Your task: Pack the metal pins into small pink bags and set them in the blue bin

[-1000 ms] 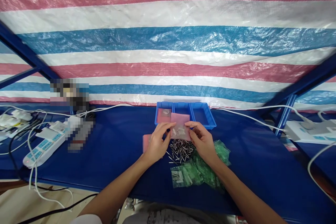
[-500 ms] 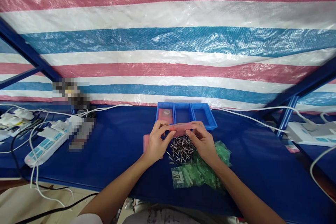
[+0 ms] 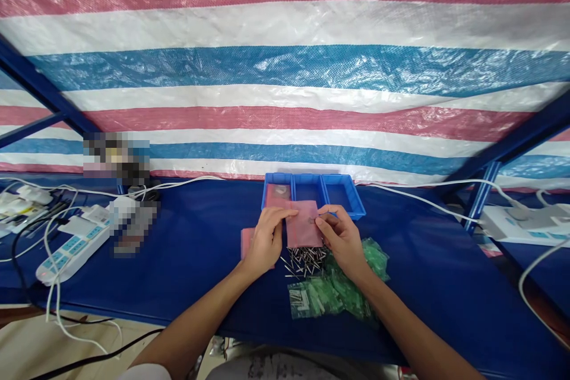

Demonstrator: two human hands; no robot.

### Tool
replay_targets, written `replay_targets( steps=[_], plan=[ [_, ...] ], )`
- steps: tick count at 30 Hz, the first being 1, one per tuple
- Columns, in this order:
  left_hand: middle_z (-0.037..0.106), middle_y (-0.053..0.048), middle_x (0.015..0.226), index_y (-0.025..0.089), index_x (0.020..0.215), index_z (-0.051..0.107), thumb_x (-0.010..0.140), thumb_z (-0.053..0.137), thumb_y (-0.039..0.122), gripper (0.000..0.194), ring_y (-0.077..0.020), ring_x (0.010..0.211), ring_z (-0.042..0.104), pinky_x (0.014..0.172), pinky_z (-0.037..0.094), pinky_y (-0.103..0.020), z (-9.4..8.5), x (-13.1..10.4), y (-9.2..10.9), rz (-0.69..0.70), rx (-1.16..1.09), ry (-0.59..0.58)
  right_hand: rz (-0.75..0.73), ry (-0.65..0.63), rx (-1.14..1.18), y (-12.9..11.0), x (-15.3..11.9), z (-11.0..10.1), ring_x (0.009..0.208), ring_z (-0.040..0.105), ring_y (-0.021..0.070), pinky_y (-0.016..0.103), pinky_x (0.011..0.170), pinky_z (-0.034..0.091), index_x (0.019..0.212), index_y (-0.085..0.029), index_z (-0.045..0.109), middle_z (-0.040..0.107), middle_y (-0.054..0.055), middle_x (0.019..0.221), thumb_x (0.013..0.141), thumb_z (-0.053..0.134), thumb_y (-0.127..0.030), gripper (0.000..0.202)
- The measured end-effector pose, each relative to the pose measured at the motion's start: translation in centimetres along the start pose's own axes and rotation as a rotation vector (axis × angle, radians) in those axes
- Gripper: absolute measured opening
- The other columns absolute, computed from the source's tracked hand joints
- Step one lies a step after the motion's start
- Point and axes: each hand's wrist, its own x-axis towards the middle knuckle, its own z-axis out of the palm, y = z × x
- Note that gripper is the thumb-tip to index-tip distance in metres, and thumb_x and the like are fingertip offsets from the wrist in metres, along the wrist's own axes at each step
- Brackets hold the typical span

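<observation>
A flat pink bag [image 3: 304, 225] hangs upright between my hands, above a pile of small metal pins [image 3: 307, 260]. My left hand [image 3: 266, 237] has its fingers at the bag's left edge, closed on it. The right edge is pinched between the thumb and fingers of my right hand [image 3: 342, 236]. Green clear bags [image 3: 341, 294] lie in front of the pins and under my right wrist. More pink bags [image 3: 245, 241] lie partly hidden beside my left hand.
Behind my hands stands a blue tray [image 3: 345, 197] with three compartments; pink bags lie in its left one. A white power strip [image 3: 73, 249] with cables is at the left, another [image 3: 512, 225] at the right. Blue frame bars rise at both sides.
The pink bag has opened out from a narrow folded strip to a wide flat face. Both hands have stayed at its edges, with the left fingers stretched further over the top.
</observation>
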Motion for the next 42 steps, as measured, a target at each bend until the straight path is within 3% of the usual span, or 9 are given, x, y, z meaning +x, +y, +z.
replay_targets(
  steps=[5, 7, 11, 16, 20, 23, 30, 37, 42],
  plan=[
    [0.068, -0.009, 0.116, 0.028, 0.126, 0.071, 0.104, 0.056, 0.018, 0.029, -0.0262, 0.11, 0.061, 0.096, 0.052, -0.042, -0.2, 0.2, -0.1, 0.021, 0.08, 0.007, 0.056, 0.005, 0.01, -0.5, -0.1, -0.2, 0.047, 0.034, 0.0117, 0.027, 0.044, 0.025, 0.1, -0.024, 0.074, 0.046, -0.004, 0.058, 0.094, 0.072, -0.049, 0.026],
    [0.065, -0.009, 0.114, 0.027, 0.118, 0.075, 0.102, 0.063, 0.023, 0.02, -0.0263, 0.11, 0.06, 0.097, 0.052, -0.041, -0.2, 0.3, 0.0, 0.001, 0.103, 0.032, 0.068, -0.005, 0.035, -0.4, -0.1, -0.3, 0.047, 0.034, 0.0111, 0.026, 0.044, 0.025, 0.103, -0.023, 0.075, 0.053, -0.003, 0.061, 0.095, 0.069, -0.047, 0.026],
    [0.067, -0.007, 0.107, 0.023, 0.106, 0.073, 0.103, 0.065, 0.035, 0.015, -0.0229, 0.1, 0.063, 0.086, 0.051, -0.035, 0.0, 0.3, -0.2, -0.095, 0.068, 0.07, 0.045, -0.043, 0.063, -0.2, 0.0, -0.2, 0.049, 0.037, 0.0091, 0.025, 0.042, 0.029, 0.113, -0.024, 0.072, 0.072, 0.004, 0.091, 0.094, 0.07, -0.045, 0.028],
    [0.066, 0.002, 0.083, 0.022, 0.127, 0.058, 0.105, 0.063, 0.038, 0.028, -0.0158, 0.072, 0.06, 0.069, 0.047, -0.028, 0.0, 0.4, -0.5, -0.263, -0.085, 0.127, 0.05, -0.045, 0.047, -0.4, 0.1, 0.0, 0.048, 0.04, 0.0087, 0.023, 0.041, 0.029, 0.118, -0.024, 0.067, 0.069, 0.002, 0.088, 0.094, 0.071, -0.048, 0.034],
    [0.066, -0.001, 0.091, 0.022, 0.116, 0.06, 0.104, 0.063, 0.04, 0.022, -0.0169, 0.082, 0.061, 0.077, 0.048, -0.03, -1.0, 1.1, -1.0, -0.238, -0.012, 0.245, 0.048, -0.032, 0.056, -0.7, 0.1, -0.1, 0.048, 0.039, 0.0086, 0.023, 0.041, 0.029, 0.116, -0.024, 0.066, 0.067, 0.002, 0.088, 0.096, 0.07, -0.047, 0.031],
    [0.069, -0.006, 0.101, 0.022, 0.107, 0.068, 0.107, 0.057, 0.041, 0.022, -0.0215, 0.095, 0.062, 0.086, 0.049, -0.034, -1.9, 1.7, -1.8, -0.238, 0.11, 0.251, 0.054, -0.03, 0.04, -0.7, 0.1, -0.3, 0.05, 0.039, 0.0091, 0.024, 0.041, 0.03, 0.114, -0.024, 0.067, 0.066, 0.003, 0.089, 0.097, 0.068, -0.046, 0.028],
    [0.07, -0.01, 0.118, 0.023, 0.119, 0.066, 0.103, 0.064, 0.036, 0.022, -0.0313, 0.121, 0.054, 0.11, 0.044, -0.05, -2.3, 2.0, -2.9, -0.13, 0.331, 0.121, 0.072, -0.015, 0.024, -0.3, 0.2, -0.4, 0.05, 0.04, 0.0096, 0.024, 0.04, 0.03, 0.111, -0.024, 0.068, 0.067, 0.003, 0.09, 0.096, 0.069, -0.049, 0.029],
    [0.066, -0.01, 0.128, 0.023, 0.131, 0.06, 0.11, 0.047, 0.027, 0.025, -0.0283, 0.126, 0.05, 0.114, 0.041, -0.049, -2.5, 2.2, -3.1, -0.037, 0.309, -0.017, 0.076, -0.04, 0.019, -0.5, 0.2, -0.4, 0.051, 0.041, 0.0099, 0.025, 0.042, 0.032, 0.111, -0.024, 0.068, 0.067, 0.004, 0.091, 0.097, 0.069, -0.051, 0.03],
    [0.065, -0.011, 0.13, 0.023, 0.135, 0.058, 0.112, 0.04, 0.028, 0.03, -0.0282, 0.128, 0.049, 0.116, 0.04, -0.049, -2.5, 2.4, -3.6, -0.033, 0.303, -0.019, 0.075, -0.033, 0.027, -0.3, 0.3, -0.3, 0.05, 0.041, 0.0094, 0.024, 0.041, 0.031, 0.11, -0.024, 0.069, 0.067, 0.003, 0.091, 0.096, 0.07, -0.05, 0.029]
  ],
)
